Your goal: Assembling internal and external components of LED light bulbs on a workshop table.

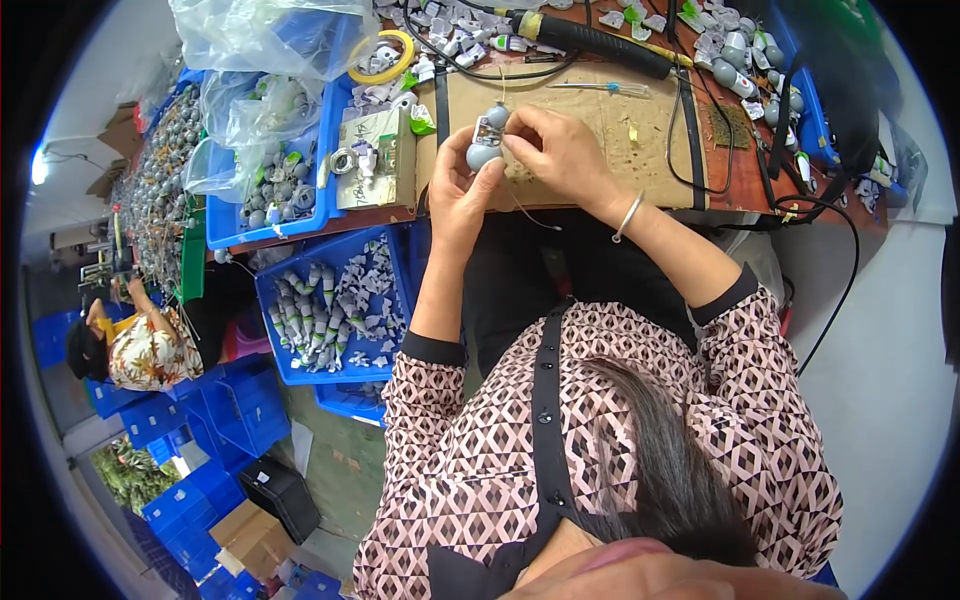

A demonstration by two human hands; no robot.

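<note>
Head view, looking down over patterned sleeves at a cluttered workbench. Left hand (458, 185) curled around a small grey bulb-shaped part (484, 155), thumb and fingers closed on its lower body, holding it just above the near edge of the cardboard mat (590, 140). Right hand (560, 150) pinched on the top of the same assembly, fingertips pressed together at a small circuit board (489, 130) with a second grey piece (498, 115) just above it. Thin wire (530, 215) trailing down from under the right hand. Silver bangle (628, 215) on the right wrist. Soldering iron (590, 42) with black handle lying across the far side of the mat, cable looping to the right. Roll of yellow tape (382, 58) near the clear plastic bags (260, 40) at upper left. Blue bin (270, 190) of grey rounded parts left of the hands; lower blue tray (335, 305) with white-and-green pieces beside the left forearm. More grey parts (735, 60) scattered at the bench's far right. Another person in a floral top (145, 350) seated well apart at far left, near stacked blue crates (215, 430).
</note>
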